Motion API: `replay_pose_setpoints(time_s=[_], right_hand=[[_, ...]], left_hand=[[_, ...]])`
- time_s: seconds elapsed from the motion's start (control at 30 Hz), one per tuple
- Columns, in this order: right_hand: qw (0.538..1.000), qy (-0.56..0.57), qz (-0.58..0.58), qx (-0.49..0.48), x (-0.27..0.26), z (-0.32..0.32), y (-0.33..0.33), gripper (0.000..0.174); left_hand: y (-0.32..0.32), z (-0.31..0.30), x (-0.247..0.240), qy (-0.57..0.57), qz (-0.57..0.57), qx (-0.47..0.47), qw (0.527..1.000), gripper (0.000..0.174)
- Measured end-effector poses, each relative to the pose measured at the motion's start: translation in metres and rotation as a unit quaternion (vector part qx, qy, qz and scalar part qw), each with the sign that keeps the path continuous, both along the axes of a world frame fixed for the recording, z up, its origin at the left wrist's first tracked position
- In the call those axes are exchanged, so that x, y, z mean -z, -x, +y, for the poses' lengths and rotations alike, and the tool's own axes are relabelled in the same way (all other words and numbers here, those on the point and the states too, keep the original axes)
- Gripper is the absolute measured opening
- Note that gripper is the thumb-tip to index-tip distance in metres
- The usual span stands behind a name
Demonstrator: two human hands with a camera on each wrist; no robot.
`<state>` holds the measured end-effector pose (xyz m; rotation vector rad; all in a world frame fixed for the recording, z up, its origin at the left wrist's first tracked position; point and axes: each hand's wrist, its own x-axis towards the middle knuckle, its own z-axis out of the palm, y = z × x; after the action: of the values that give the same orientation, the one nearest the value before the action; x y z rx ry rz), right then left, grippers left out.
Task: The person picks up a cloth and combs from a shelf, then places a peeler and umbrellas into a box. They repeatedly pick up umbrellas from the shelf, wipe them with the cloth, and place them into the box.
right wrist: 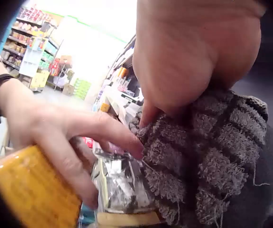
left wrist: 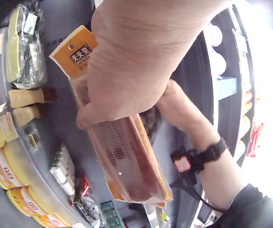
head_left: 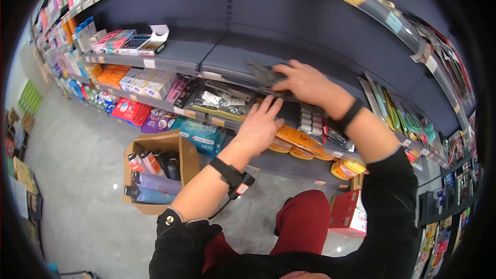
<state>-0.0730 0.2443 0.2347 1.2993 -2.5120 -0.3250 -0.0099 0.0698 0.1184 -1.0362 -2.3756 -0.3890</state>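
Observation:
A grey textured cloth (right wrist: 222,161) hangs from my right hand (right wrist: 198,57), which pinches it; in the head view the cloth (head_left: 266,75) is beside the right hand (head_left: 310,85) at the shelf edge. My left hand (head_left: 257,128) holds an orange flat package (head_left: 299,139) from above. In the left wrist view the left hand (left wrist: 131,61) grips this package (left wrist: 127,156), which has a clear window and an orange header. The left fingertips reach close to the cloth in the right wrist view; whether they touch it I cannot tell.
An open cardboard box (head_left: 190,157) with bottles stands on the floor at left. Plastic-wrapped goods (head_left: 219,101) and white rolls (head_left: 311,121) lie on the lower shelf. Yellow-lidded tubs (head_left: 347,169) stand below. A red and white box (head_left: 349,212) is by the person's knee.

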Motion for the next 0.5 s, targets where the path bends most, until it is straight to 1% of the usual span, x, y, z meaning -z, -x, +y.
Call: replay_pose_setpoints(time_s=[0.03, 0.07, 0.1, 0.13, 0.17, 0.2, 0.23, 0.27, 0.3, 0.37, 0.43, 0.5], right_hand=[[0.999, 0.022, 0.009, -0.028, 0.004, -0.015, 0.009, 0.035], [0.997, 0.044, 0.047, -0.046, 0.014, -0.03, 0.02, 0.035], [0.995, 0.069, 0.046, -0.047, 0.018, -0.045, 0.024, 0.033], [0.995, 0.086, 0.029, -0.037, 0.019, -0.059, 0.026, 0.03], [0.997, 0.076, 0.002, -0.005, 0.011, -0.07, 0.021, 0.03], [0.995, 0.097, 0.015, -0.002, 0.012, -0.074, 0.024, 0.03], [0.993, 0.111, 0.028, 0.027, 0.005, -0.077, 0.016, 0.03], [0.985, 0.152, 0.08, 0.021, 0.0, -0.072, 0.004, 0.029], [0.973, 0.191, 0.131, 0.009, -0.005, -0.071, -0.007, 0.029], [0.935, 0.287, 0.206, -0.03, -0.023, -0.039, -0.052, 0.034], [0.91, 0.332, 0.247, -0.022, -0.023, 0.008, -0.098, 0.04], [0.909, 0.349, 0.224, 0.038, -0.009, 0.059, -0.153, 0.042]], left_hand=[[-0.003, -0.002, -0.004, 0.013, 0.005, -0.005, 1.0, 0.029], [-0.003, -0.002, -0.002, 0.004, 0.005, -0.01, 1.0, 0.029], [-0.002, -0.001, 0.001, -0.006, 0.006, -0.011, 1.0, 0.03], [-0.004, -0.001, -0.002, -0.008, 0.007, -0.002, 1.0, 0.032], [-0.005, -0.001, -0.005, -0.009, 0.008, 0.004, 1.0, 0.033], [-0.003, 0.0, -0.006, -0.002, 0.011, 0.009, 1.0, 0.035], [-0.002, 0.0, -0.006, 0.006, 0.012, 0.01, 1.0, 0.037], [0.0, 0.001, -0.004, -0.004, 0.018, 0.011, 1.0, 0.034], [-0.005, 0.001, -0.011, 0.038, -0.025, -0.022, 0.999, 0.022], [-0.004, 0.002, -0.015, 0.039, -0.037, -0.019, 0.998, 0.022], [-0.002, 0.002, -0.017, 0.022, 0.0, -0.008, 1.0, 0.022], [-0.001, 0.002, -0.018, 0.03, 0.007, -0.004, 1.0, 0.021]])
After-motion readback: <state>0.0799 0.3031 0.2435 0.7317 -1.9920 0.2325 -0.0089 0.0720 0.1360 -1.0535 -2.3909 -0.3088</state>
